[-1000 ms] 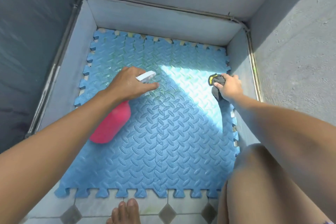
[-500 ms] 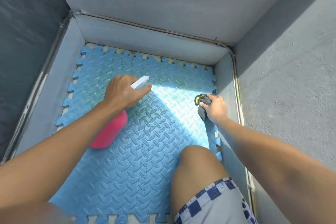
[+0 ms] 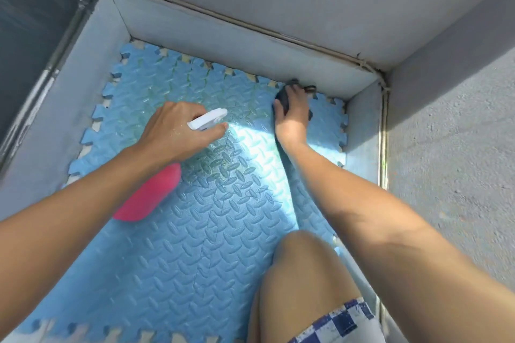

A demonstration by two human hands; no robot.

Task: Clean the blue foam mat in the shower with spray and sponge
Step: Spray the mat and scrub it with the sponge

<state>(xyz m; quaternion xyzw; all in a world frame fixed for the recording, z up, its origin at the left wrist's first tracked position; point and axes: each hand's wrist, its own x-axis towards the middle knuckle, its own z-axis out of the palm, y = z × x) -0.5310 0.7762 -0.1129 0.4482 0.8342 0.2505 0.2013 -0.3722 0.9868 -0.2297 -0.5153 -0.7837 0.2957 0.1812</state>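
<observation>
The blue foam mat with a ridged pattern and jigsaw edges covers the shower floor. My left hand grips a spray bottle with a pink body and a white trigger head, held over the mat's left middle, nozzle pointing right. My right hand presses a dark sponge flat on the mat near the far right corner, close to the back wall. Most of the sponge is hidden under the fingers. A sunlit patch lies between the two hands.
Low grey walls ring the mat on the left, back and right. My bare knee and checked shorts rest over the mat's near right part. A rough concrete wall rises at the right.
My right hand slid the sponge away from me, from the mat's right edge toward the far right corner. The view moved closer. My left hand kept the bottle in about the same place.
</observation>
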